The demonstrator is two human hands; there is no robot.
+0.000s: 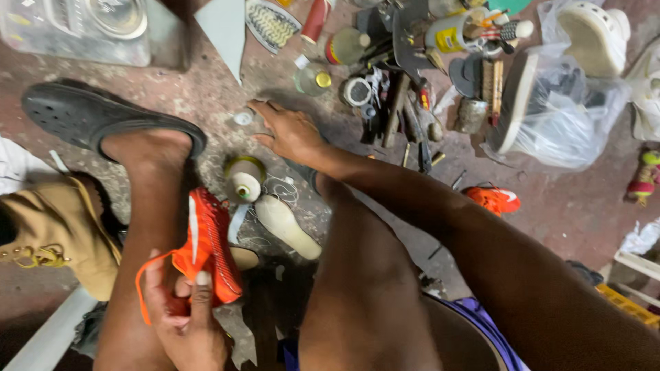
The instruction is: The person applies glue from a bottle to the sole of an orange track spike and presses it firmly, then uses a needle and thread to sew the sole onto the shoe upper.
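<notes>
below, left hand (182, 309) gripping orange shoe (210, 247), shoe (522, 103) bagged (584, 130)

Stained reddish concrete floor (577, 206), cluttered, dim light, white plank (48, 336) at edge

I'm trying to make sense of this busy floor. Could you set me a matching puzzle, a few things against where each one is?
Things:
1. orange shoe
2. thread spool
3. black clog
4. second orange shoe

Places:
A. on the person's foot
B. in the left hand's grip
C. alone on the floor beyond the right forearm
D. on the floor below the right hand

Pairs: 1-B, 2-D, 3-A, 4-C
</notes>
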